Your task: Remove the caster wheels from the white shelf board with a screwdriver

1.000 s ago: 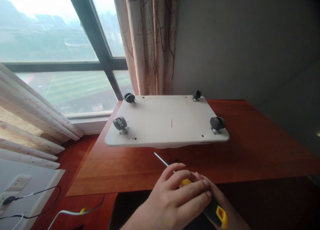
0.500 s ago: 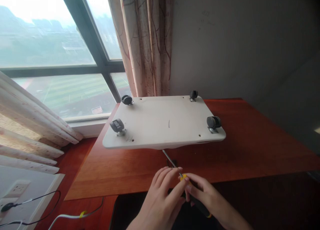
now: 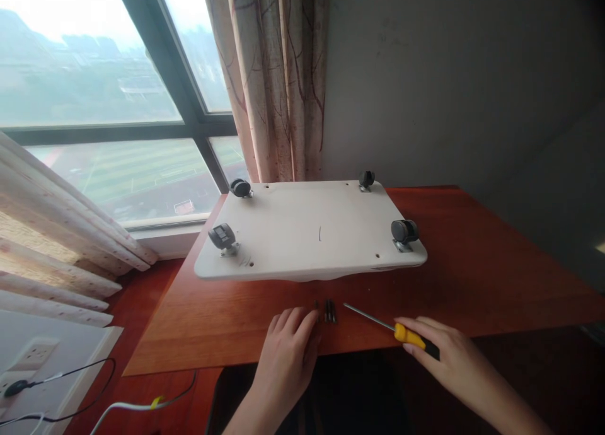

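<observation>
My right hand grips a screwdriver by its yellow and black handle, its thin metal shaft pointing left over the table. Near the table's front edge, my left hand has its fingers curled, thumb and index closing at a small dark screw; the thumb is partly hidden. Just right of those fingertips, several more dark screws lie side by side. Beyond both hands rests a white board with a caster at each corner, wheels up, among them the front right caster.
The board lies on a reddish wooden table. A window and curtains stand behind and to the left. At lower left are a wall socket and cables. A dark seat-like surface is below the table's front edge.
My hands have parted. The right hand has carried the screwdriver to the right and lowered it toward the table; the left hand has left the screwdriver and moved to the screws, now uncovered.
</observation>
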A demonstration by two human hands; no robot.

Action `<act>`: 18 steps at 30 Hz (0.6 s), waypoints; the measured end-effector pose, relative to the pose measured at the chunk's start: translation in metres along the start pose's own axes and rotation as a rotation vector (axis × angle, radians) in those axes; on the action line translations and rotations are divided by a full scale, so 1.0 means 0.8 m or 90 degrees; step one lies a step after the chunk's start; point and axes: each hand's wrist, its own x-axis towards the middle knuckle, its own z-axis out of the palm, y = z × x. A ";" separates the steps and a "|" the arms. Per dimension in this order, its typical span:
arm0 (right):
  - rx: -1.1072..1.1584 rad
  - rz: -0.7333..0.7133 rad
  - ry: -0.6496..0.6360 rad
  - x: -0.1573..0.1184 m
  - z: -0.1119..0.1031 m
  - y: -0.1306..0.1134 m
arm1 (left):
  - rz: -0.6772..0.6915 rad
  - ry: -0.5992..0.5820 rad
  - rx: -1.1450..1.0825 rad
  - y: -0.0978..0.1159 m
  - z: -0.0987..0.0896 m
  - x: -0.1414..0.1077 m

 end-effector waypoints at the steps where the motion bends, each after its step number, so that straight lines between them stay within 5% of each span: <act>1: -0.013 -0.003 -0.006 -0.001 -0.001 0.002 | 0.000 -0.006 0.003 0.002 0.001 0.003; 18: -0.056 -0.026 -0.093 0.014 0.000 -0.031 | -0.004 -0.048 -0.012 0.011 0.017 0.026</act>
